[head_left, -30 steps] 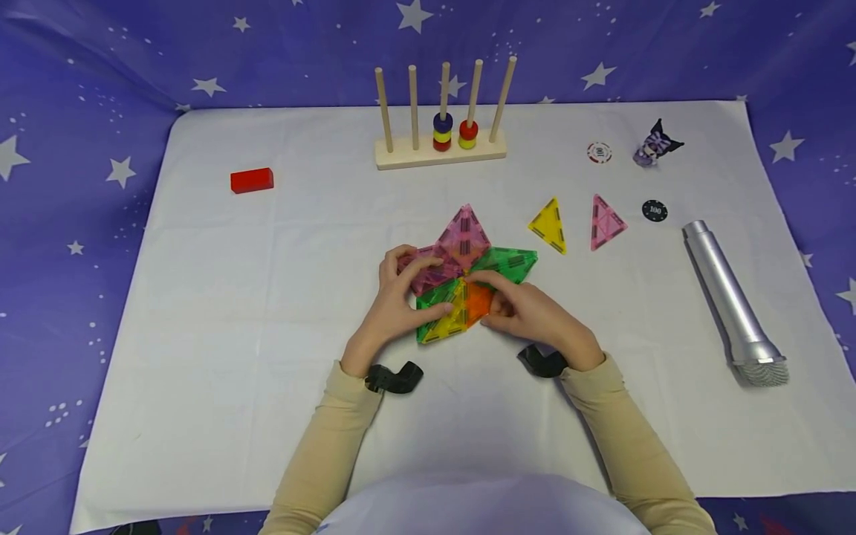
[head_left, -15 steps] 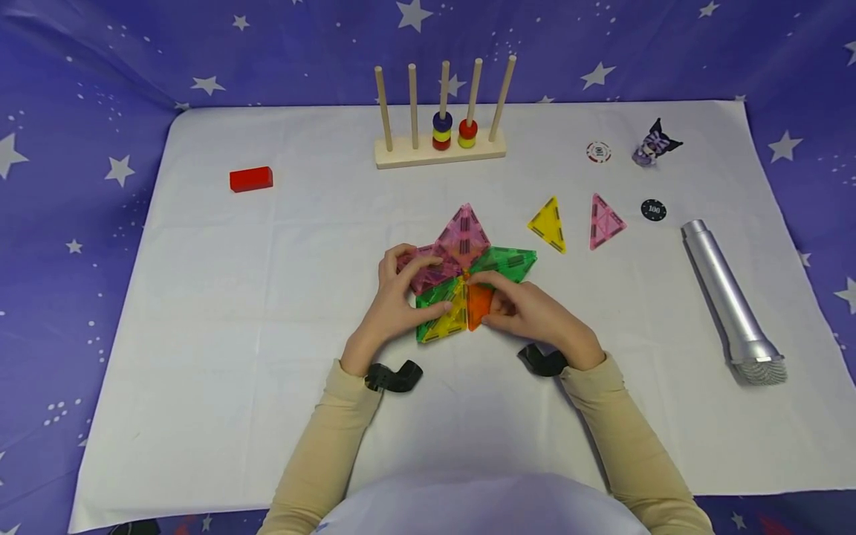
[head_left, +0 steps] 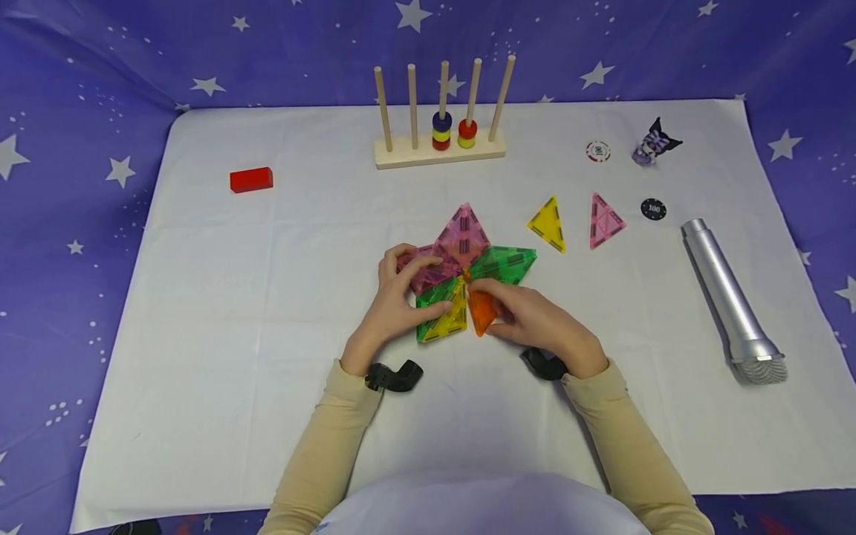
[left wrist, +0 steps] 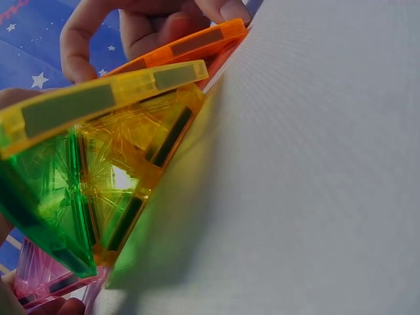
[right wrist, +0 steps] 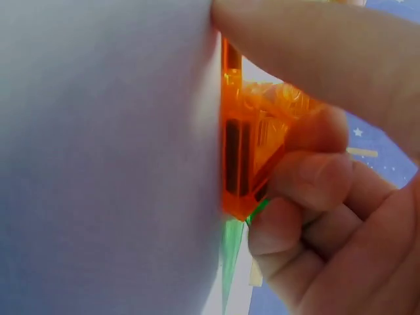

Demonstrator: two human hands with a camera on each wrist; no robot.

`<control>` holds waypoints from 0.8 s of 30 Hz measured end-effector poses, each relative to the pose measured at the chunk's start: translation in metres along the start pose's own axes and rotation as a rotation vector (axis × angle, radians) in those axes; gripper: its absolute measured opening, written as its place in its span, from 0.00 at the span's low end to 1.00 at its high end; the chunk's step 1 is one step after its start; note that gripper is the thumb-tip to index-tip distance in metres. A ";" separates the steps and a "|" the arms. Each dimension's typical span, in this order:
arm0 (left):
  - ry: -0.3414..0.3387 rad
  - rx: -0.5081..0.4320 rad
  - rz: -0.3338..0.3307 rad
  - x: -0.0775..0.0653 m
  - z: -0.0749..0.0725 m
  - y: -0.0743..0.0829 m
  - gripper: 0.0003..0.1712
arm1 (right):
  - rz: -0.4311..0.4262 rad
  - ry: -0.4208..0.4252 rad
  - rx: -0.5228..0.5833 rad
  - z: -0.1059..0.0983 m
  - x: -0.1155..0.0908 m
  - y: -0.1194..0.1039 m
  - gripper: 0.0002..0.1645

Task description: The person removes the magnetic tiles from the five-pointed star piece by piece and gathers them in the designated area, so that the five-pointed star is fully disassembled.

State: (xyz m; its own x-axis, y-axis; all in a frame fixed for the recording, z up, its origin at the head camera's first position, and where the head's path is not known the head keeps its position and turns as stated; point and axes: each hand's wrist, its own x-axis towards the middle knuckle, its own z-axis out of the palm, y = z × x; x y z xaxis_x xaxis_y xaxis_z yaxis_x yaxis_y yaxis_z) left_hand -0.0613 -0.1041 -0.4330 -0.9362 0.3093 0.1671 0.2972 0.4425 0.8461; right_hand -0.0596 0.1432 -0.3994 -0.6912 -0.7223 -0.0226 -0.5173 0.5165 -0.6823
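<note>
A star-like cluster of see-through magnetic tiles lies mid-table. In the head view, my left hand (head_left: 400, 293) grips its left side. The fingers lie over the pink tiles (head_left: 466, 234), and the thumb presses on the yellow tile (head_left: 452, 316) beside the green one (head_left: 429, 299). With my right hand (head_left: 528, 312) I pinch the orange triangle tile (head_left: 481, 310), tilted and slightly apart from the yellow one. The right wrist view shows curled fingers behind the orange piece (right wrist: 236, 151) and the thumb along its top. Another green tile (head_left: 504, 263) sits above my right hand.
A loose yellow triangle (head_left: 550, 226) and a pink triangle (head_left: 605, 222) lie to the right. Beyond are poker chips (head_left: 653, 209), a small figurine (head_left: 654, 143) and a silver microphone (head_left: 734, 301). A wooden peg stand (head_left: 440, 152) with rings stands behind; a red block (head_left: 251, 180) is far left.
My right hand has shifted slightly toward me and right with the orange tile. A narrow gap has appeared between it and the yellow tile. My left hand stays in place.
</note>
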 end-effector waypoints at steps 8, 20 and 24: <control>0.005 0.003 0.013 0.001 0.000 0.000 0.33 | -0.086 0.107 -0.113 0.003 -0.006 0.003 0.35; 0.007 0.005 0.013 0.001 0.000 0.001 0.33 | -0.099 0.130 -0.157 -0.003 -0.010 0.004 0.23; 0.004 0.004 0.002 0.001 0.000 0.000 0.33 | -0.029 0.104 -0.055 -0.008 -0.015 0.003 0.16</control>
State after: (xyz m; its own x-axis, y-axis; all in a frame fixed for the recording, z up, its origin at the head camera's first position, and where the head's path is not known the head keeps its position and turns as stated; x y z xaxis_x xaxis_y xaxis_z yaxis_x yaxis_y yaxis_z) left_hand -0.0616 -0.1034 -0.4329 -0.9364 0.3066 0.1709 0.2999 0.4456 0.8435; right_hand -0.0548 0.1587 -0.3950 -0.7228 -0.6871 0.0738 -0.5627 0.5231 -0.6401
